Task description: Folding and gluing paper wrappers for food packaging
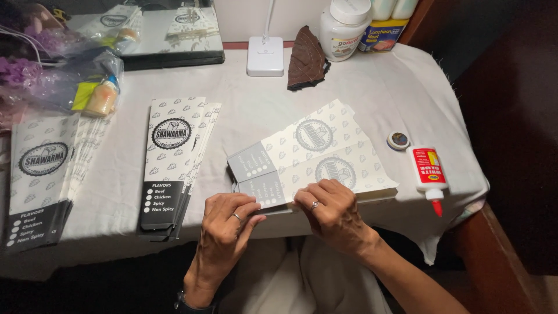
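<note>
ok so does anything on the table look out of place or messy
Mostly tidy. The white glue bottle with a red tip lies on its side near the table's right edge, its small round cap off beside it. No glue looks spilled. A brown folded cloth sits crumpled by the white lamp base.

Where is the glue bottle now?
The glue bottle lies on the table's right edge, beside a small round cap, right of the right hand.
</note>
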